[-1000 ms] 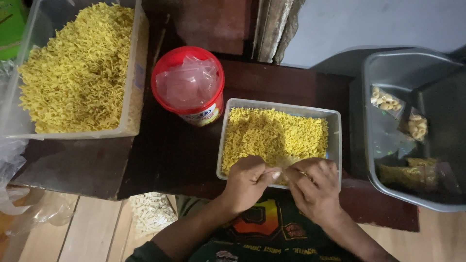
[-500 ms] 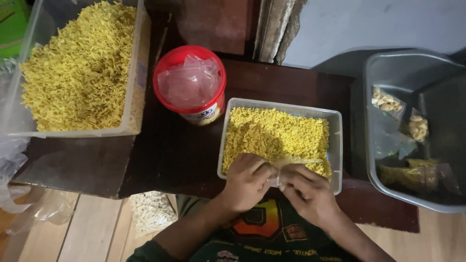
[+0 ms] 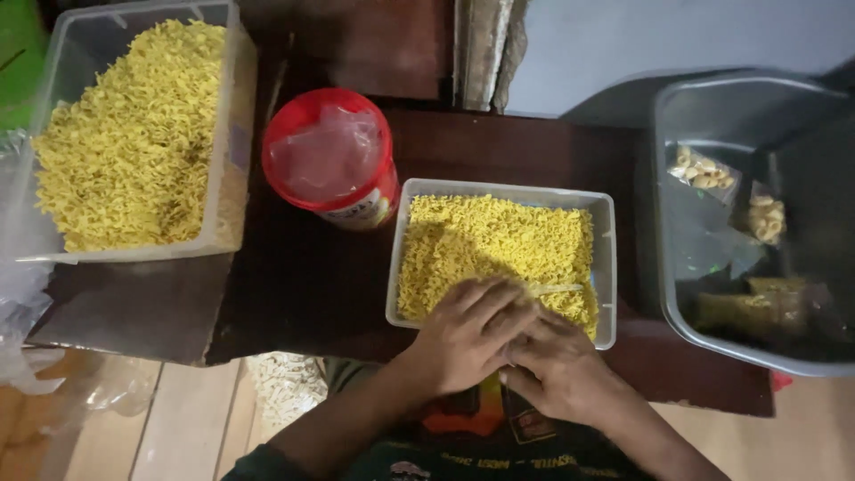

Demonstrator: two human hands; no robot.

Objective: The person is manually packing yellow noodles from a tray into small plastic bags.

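Observation:
A small clear tub [image 3: 608, 267] of yellow crumbly snack sits on the dark table in front of me. My left hand [image 3: 468, 334] and my right hand [image 3: 561, 370] press together over the tub's near edge, fingers curled. They pinch a small clear bag [image 3: 559, 288], of which only a pale strip shows above the snack. The rest of the bag is hidden under my fingers.
A large clear bin [image 3: 233, 134] of the same yellow snack stands at the far left. A red-lidded jar [image 3: 331, 156] is between bin and tub. At the right, a grey tub [image 3: 677, 294] holds several small filled bags. Loose clear plastic [image 3: 22, 294] hangs off the left edge.
My hands were slightly apart over the tub's near edge and have closed together, knuckles touching. The bins and jar stay put.

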